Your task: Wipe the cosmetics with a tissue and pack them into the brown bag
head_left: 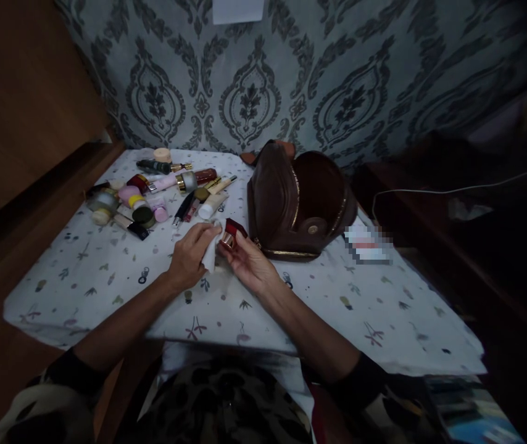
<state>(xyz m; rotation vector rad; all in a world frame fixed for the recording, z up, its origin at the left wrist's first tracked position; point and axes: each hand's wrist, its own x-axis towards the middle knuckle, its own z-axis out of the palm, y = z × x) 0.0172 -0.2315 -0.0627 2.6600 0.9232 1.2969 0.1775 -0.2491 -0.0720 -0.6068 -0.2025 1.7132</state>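
My right hand (252,264) holds a small dark red item with a shiny band (230,235) between its fingers, above the table. Close beside it, my left hand (192,256) grips a white cloth or tissue (211,254), which touches or nearly touches the red item. Just behind my right hand stands a brown leather bag (273,191), its zipped top open. Several cosmetic tubes, jars and bottles lie to the left, among them a white-capped tube (211,206) and a pink bottle (129,195).
A patterned white cloth (314,308) covers the table. Right of the bag lies a blurred-out flat item (368,245). Patterned wallpaper (249,98) rises behind the table, and a wooden panel (23,92) stands at the left. A thin pale cable (430,192) runs at the right.
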